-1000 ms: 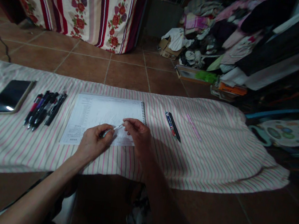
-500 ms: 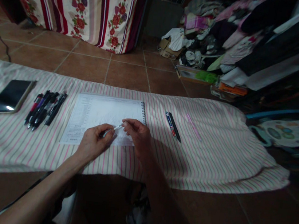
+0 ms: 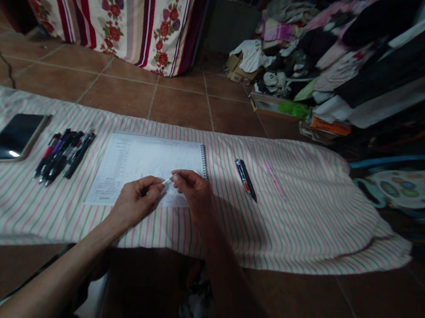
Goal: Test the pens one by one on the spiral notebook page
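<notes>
Over the lower part of a spiral notebook (image 3: 158,154), my left hand (image 3: 134,198) and my right hand (image 3: 195,192) meet at a thin, whitish pen part (image 3: 167,180). My left thumb and forefinger pinch its lower end, while my right fingertips close on the upper end. Only a short piece shows between the fingers; the rest is hidden, so its exact kind is unclear. To the right of the notebook lie a dark pen (image 3: 249,180) and a blue-and-red patterned pen (image 3: 242,176), side by side. Farther right is a slim pink stick (image 3: 275,180).
Several pens (image 3: 64,156) lie bunched left of the notebook, beside a phone (image 3: 15,137). A striped cloth (image 3: 306,218) covers the table. Beyond are a floral curtain (image 3: 133,13) and piled clothes (image 3: 291,39); a cardboard box (image 3: 240,70) stands on the tiled floor.
My right hand has shifted very slightly left, toward my left hand. Less of the whitish pen part shows between and behind my fingers. The things on the table have not moved.
</notes>
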